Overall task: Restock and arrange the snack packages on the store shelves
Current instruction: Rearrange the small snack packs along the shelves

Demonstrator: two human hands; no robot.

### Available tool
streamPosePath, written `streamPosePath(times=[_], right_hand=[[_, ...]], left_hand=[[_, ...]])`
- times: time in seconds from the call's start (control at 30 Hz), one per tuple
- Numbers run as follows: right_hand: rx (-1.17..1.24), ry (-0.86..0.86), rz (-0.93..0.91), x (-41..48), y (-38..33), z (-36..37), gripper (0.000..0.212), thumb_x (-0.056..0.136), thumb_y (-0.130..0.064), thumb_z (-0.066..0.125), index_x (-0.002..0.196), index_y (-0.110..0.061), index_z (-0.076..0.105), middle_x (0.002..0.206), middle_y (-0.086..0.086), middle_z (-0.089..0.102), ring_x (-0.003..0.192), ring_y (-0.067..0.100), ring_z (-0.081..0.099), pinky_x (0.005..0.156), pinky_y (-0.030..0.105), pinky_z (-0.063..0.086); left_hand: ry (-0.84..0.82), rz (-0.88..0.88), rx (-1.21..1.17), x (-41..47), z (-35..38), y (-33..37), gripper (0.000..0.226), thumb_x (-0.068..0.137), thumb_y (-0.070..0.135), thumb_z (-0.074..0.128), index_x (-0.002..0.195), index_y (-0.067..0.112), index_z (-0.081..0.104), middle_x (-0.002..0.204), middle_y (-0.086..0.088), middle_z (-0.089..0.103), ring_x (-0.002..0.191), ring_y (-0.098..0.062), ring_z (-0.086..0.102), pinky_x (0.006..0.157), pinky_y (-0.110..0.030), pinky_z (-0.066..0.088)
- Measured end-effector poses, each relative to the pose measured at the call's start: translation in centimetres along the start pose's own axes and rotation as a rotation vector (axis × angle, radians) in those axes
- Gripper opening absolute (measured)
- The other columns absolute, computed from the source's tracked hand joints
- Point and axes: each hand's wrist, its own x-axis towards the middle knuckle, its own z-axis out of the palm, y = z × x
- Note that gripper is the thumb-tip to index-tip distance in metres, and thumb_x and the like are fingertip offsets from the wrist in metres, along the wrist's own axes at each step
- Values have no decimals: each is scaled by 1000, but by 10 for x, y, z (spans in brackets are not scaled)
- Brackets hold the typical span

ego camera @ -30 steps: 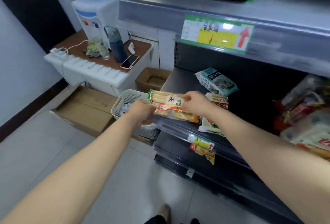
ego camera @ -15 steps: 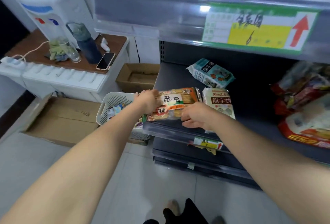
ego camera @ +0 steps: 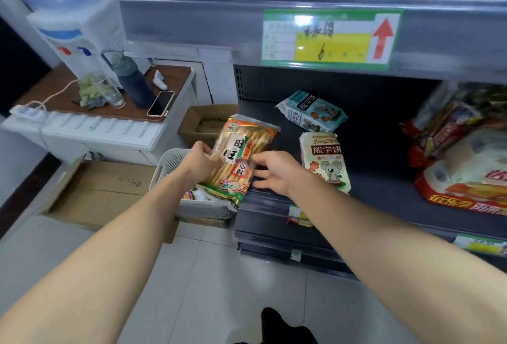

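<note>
Head view: cracker pack (ego camera: pixel 241 157) at the left front corner of the dark shelf (ego camera: pixel 384 187), hands on either side of it.
I see the left hand (ego camera: pixel 201 161) gripping the pack's left edge, fingers curled round it. The right hand (ego camera: pixel 277 172) is spread flat at the pack's right edge, and I cannot tell whether it touches. The pack lies lengthwise on the shelf, its near end overhanging the shelf's left front corner above a white basket (ego camera: pixel 170 165). On the shelf, just right of the right hand, lies a mouse-print bag (ego camera: pixel 326 162). A teal bag (ego camera: pixel 312 110) sits toward the shelf's back and red bags (ego camera: pixel 466 168) at its right end.
</note>
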Motion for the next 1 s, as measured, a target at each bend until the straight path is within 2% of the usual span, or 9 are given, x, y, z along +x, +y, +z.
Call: streamPosePath(times=[0.07, 0.13, 0.27, 0.4, 0.53, 0.63, 0.83, 0.93, 1.0], right_hand=[[43, -2, -55, -10, 0, -2, 10, 93, 0, 49, 94, -5, 58, 88, 7, 65, 85, 19, 62, 85, 42, 52], [51, 20, -113, -23, 0, -9, 8, 89, 2, 55, 92, -3, 59, 86, 8, 67, 78, 17, 63, 80, 37, 54], [-58, 82, -180, -59, 5, -46, 14, 84, 0, 63, 98, -2, 63, 99, 14, 71, 94, 24, 68, 92, 41, 53], [-85, 145, -228, -115, 16, -117, 17, 85, 2, 62, 100, -6, 63, 105, 14, 70, 91, 24, 67, 89, 44, 54], [-54, 242, -284, -180, 28, -209, 24, 87, 0, 60, 111, -3, 60, 105, 14, 69, 77, 20, 67, 58, 33, 56], [-7, 353, -329, -230, 39, -278, 28, 87, 1, 60, 114, -5, 57, 103, 11, 69, 75, 19, 67, 48, 25, 51], [100, 615, -449, -324, 62, -411, 27, 84, 7, 59, 105, -9, 55, 99, 11, 68, 84, 26, 67, 69, 37, 56], [96, 741, -508, -357, 68, -464, 30, 83, 9, 58, 106, -10, 55, 102, 10, 67, 88, 27, 66, 74, 38, 55], [113, 791, -535, -370, 68, -494, 31, 83, 9, 58, 108, -10, 54, 107, 9, 67, 94, 27, 65, 81, 43, 55]], left_hand=[[13, -15, -175, -21, -1, 6, 49, 90, 25, 62, 128, 8, 37, 113, -9, 60, 80, -17, 63, 55, -26, 49], [-9, 14, -250, -42, -1, 17, 49, 89, 20, 64, 129, 3, 41, 116, -11, 62, 88, -24, 66, 63, -32, 55], [-74, 88, -249, -96, 18, 48, 36, 87, 18, 66, 117, 5, 51, 110, -12, 67, 90, -27, 67, 70, -35, 55], [-148, 135, -241, -150, 68, 83, 34, 86, 25, 67, 111, 6, 54, 106, -11, 68, 89, -27, 66, 73, -33, 53], [-278, 235, -161, -199, 140, 124, 30, 85, 26, 68, 107, 8, 59, 96, -7, 70, 72, -21, 64, 61, -30, 51], [-359, 281, -127, -238, 201, 160, 29, 83, 24, 71, 106, 8, 63, 99, -7, 72, 81, -21, 68, 73, -35, 56], [-541, 405, -94, -315, 322, 240, 29, 84, 15, 70, 111, 8, 65, 111, -7, 70, 101, -22, 66, 94, -39, 52], [-554, 485, -37, -343, 371, 276, 30, 83, 18, 70, 109, 5, 65, 110, -8, 70, 98, -21, 65, 94, -37, 51], [-575, 525, -38, -357, 397, 298, 15, 84, 16, 69, 97, 7, 66, 106, -7, 70, 91, -19, 65, 89, -34, 51]])
